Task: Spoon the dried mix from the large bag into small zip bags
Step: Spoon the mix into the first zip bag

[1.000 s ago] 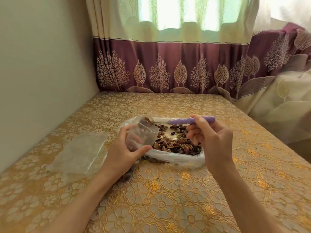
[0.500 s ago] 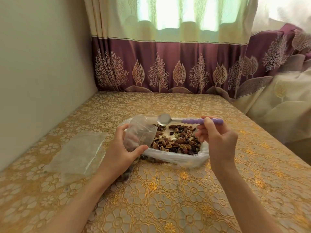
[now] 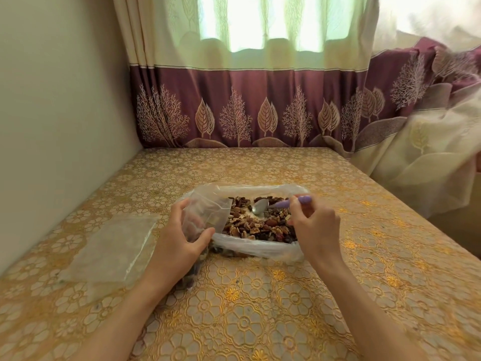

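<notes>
Pinching the purple handle between thumb and curled fingers (image 3: pixel 299 204), the right hand (image 3: pixel 316 225) is tipping the spoon (image 3: pixel 261 206) bowl-down into the dried mix (image 3: pixel 260 224), right of centre in the frame. A second ago that bowl was poised at the mouth of the small zip bag (image 3: pixel 208 214), and half a second ago it was hanging empty above the pile; now it is dipping back among the nuts and raisins. By that reading, one load is already delivered and another scoop is starting.

The left hand (image 3: pixel 179 243) is still gripping the small zip bag, thumb on the near face and fingers wrapped behind, holding its mouth up and open just left of the pile. Some dark pieces are showing through the plastic lower down, so it is partly filled.

The large bag (image 3: pixel 255 250) is lying open on the worktop (image 3: pixel 364 282), rolled down around its contents. Toward the left of the frame, flat empty bags (image 3: pixel 112 246) are waiting on the gold patterned cloth, so several fillings probably remain.
</notes>
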Motion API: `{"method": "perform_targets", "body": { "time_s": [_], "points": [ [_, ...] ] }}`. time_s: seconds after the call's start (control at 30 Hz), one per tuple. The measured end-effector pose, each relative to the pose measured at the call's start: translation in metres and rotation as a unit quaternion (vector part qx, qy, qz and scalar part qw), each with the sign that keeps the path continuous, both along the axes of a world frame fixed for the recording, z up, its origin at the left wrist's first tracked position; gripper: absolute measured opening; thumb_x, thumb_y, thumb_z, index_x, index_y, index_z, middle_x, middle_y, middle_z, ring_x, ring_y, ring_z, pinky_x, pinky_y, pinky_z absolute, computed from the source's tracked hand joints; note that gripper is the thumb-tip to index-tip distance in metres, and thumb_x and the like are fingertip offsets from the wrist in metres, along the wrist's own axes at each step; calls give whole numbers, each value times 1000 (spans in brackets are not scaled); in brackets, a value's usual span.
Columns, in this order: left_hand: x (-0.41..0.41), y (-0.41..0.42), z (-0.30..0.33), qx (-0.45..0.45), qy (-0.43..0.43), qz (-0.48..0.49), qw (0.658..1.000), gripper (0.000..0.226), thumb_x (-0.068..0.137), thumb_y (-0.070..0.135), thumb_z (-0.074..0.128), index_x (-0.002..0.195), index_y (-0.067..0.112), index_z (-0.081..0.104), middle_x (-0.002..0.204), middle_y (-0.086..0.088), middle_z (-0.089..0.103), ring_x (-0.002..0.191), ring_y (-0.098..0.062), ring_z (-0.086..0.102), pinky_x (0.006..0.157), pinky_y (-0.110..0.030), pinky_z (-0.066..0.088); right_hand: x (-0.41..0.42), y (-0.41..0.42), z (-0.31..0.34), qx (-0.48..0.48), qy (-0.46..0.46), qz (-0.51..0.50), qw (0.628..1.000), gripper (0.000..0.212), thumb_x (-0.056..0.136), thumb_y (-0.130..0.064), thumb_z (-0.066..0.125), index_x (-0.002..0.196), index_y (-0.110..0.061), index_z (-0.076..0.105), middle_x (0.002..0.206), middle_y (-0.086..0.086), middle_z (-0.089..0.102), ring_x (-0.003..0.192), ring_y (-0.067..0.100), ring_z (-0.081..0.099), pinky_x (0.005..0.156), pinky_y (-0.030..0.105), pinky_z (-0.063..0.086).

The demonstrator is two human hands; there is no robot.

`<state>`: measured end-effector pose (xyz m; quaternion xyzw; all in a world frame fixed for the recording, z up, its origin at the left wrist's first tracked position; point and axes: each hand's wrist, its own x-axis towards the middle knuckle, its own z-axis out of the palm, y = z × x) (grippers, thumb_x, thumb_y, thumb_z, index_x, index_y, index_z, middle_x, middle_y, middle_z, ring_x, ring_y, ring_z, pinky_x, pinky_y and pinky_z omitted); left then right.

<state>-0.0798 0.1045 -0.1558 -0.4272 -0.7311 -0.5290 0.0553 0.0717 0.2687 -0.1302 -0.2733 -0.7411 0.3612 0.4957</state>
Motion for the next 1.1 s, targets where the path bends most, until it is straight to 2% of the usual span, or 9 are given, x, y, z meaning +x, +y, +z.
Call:
{"method": "perform_targets", "body": {
  "time_s": [0.13, 0.23, 0.4, 0.57, 0.7, 0.8, 0.93, 1.0, 1.1],
  "points": [
    [-3, -1, 0, 14, 5, 11, 1000, 59, 77, 18, 74, 123, 29, 39, 95, 11, 60, 85, 7, 60, 68, -2, 44, -8, -4, 1, -90, 3, 49, 995, 28, 95, -17, 54, 74, -18, 72, 69, 3, 72, 50, 2, 58, 58, 26, 48],
    [-5, -4, 3, 18, 21, 30, 999, 58, 76, 17, 74, 121, 30, 39, 89, 12, 59, 81, 12, 59, 66, 2, 40, -13, -9, 1, -140, -6, 91, 986, 27, 94, -13, 53, 76, -14, 73, 76, 1, 74, 58, 9, 61, 64, 35, 52],
    [-6, -8, 8, 42, 39, 63, 996, 58, 75, 13, 75, 122, 20, 42, 86, 26, 50, 80, 30, 48, 64, 8, 33, -18, -9, 3, -186, -7, 115, 976, 32, 94, -11, 51, 72, -15, 74, 77, 3, 75, 66, 20, 67, 69, 33, 56],
    [-5, -9, 8, 34, 52, 60, 996, 59, 75, 12, 75, 125, 7, 44, 84, 28, 46, 75, 34, 44, 63, 10, 31, -12, -5, 3, -245, 35, 117, 962, 42, 94, -13, 50, 62, -18, 77, 76, 6, 75, 66, 18, 66, 73, 34, 57],
    [-6, -10, 7, 30, 33, 54, 998, 58, 75, 15, 75, 124, 14, 43, 71, 14, 60, 68, 18, 57, 60, 4, 38, -8, -5, 4, -248, 61, 121, 959, 43, 93, -12, 50, 64, -28, 77, 76, 8, 75, 68, 22, 63, 69, 32, 54],
    [-9, -10, 4, 26, 14, 40, 999, 58, 77, 18, 74, 125, 18, 41, 74, 4, 66, 69, 0, 63, 60, -3, 44, -7, -6, 9, -246, 82, 118, 959, 43, 92, -11, 51, 62, -30, 77, 76, 10, 74, 67, 22, 61, 63, 27, 50],
    [-7, -9, 4, 30, 9, 43, 999, 53, 77, 16, 74, 117, 24, 40, 88, 19, 56, 77, 19, 56, 61, 2, 41, -7, -9, 20, -242, 122, 122, 955, 32, 90, -8, 53, 65, -10, 74, 70, 4, 74, 56, 13, 57, 50, 18, 47],
    [-7, -9, 3, 28, -4, 40, 999, 52, 78, 18, 74, 116, 26, 39, 93, 22, 53, 79, 23, 54, 61, 3, 40, -7, -11, 24, -246, 148, 113, 951, 20, 90, -8, 55, 75, -5, 67, 61, 0, 70, 53, 12, 58, 47, 16, 46],
    [-9, -10, 3, 28, -18, 37, 999, 51, 79, 20, 73, 117, 26, 40, 94, 24, 51, 79, 25, 52, 62, 3, 39, -5, -16, 31, -238, 171, 118, 949, 19, 91, -8, 54, 76, -4, 65, 58, 1, 66, 54, 13, 58, 48, 18, 46]
  ]
}}
